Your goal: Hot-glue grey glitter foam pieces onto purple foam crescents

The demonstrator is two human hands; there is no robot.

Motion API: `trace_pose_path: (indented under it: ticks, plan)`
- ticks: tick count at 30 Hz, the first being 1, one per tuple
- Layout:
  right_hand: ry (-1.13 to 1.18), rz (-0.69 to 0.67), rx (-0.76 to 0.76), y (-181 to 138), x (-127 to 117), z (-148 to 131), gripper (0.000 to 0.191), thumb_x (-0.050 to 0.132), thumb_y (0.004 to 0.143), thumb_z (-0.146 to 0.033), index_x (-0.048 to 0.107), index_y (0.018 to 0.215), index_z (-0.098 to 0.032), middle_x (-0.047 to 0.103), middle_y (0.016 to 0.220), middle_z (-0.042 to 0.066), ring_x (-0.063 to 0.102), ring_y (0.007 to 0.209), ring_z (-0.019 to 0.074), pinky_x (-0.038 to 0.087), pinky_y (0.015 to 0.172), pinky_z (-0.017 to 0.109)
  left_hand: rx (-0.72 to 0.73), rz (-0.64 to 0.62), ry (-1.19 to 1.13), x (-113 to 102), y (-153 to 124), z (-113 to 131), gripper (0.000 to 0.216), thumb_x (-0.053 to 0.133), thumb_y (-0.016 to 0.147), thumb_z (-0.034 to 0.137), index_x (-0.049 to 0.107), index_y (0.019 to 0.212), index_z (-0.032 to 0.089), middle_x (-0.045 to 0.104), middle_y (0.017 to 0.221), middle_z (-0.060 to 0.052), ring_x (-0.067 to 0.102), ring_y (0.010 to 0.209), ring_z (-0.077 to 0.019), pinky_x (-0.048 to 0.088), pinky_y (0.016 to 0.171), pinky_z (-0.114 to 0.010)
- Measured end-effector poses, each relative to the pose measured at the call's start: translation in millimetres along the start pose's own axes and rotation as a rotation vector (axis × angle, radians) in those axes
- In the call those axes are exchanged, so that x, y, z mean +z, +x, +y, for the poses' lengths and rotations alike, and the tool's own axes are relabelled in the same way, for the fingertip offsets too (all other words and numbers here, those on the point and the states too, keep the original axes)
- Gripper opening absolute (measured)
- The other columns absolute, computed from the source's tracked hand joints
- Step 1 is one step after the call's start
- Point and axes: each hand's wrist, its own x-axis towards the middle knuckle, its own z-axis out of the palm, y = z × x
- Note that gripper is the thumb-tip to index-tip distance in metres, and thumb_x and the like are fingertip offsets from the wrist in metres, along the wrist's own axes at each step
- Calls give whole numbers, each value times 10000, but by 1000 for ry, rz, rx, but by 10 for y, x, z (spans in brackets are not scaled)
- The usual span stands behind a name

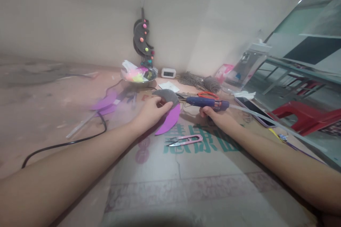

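Note:
My left hand (152, 111) rests on a grey felt piece (167, 96) that lies over a purple felt crescent (170, 120); the fingers pinch the grey piece's edge. Around the handle of a blue glue gun (210, 103) my right hand (217, 115) is closed, with the nozzle pointing left toward the felt. A clear glue stick (255, 113) sticks out of the gun's back to the right. Pink thread snips (185, 140) lie on the cardboard just in front of both hands.
A metal bowl (137, 78) of coloured bits, a dark felt ornament with pompoms (144, 42), a small clock (168, 73), twine (199, 81), orange scissors (207, 94), a phone (253, 108) and a black cable (80, 140) are around. More purple felt (105, 103) lies left.

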Motion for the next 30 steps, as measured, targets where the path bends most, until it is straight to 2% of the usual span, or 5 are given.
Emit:
trace_pose_path:
  ticks: [14, 20, 30]
  plan:
    - [-13, 12, 172, -12, 19, -48, 350, 500, 734, -509, 552, 557, -212, 566, 551, -8, 539, 571, 159, 397, 548, 262, -15, 26, -12, -12, -2, 6, 401, 540, 796, 547, 549, 634, 180, 635, 631, -11, 580, 603, -156, 395, 613, -268]
    - [13, 11, 174, -8, 26, -45, 330, 531, 717, -511, 570, 591, -208, 551, 532, -13, 518, 534, 148, 391, 520, 259, -17, 20, -34, -10, 1, -13, 407, 539, 791, 565, 555, 650, 184, 636, 641, -7, 574, 605, -155, 392, 606, -266]
    - [-14, 43, 84, -4, 46, 31, 381, 516, 736, -556, 576, 599, -206, 583, 582, 4, 548, 585, 169, 427, 545, 269, -8, 9, -23, -7, 11, -20, 407, 534, 790, 567, 552, 654, 184, 639, 654, -14, 572, 611, -158, 395, 607, -267]
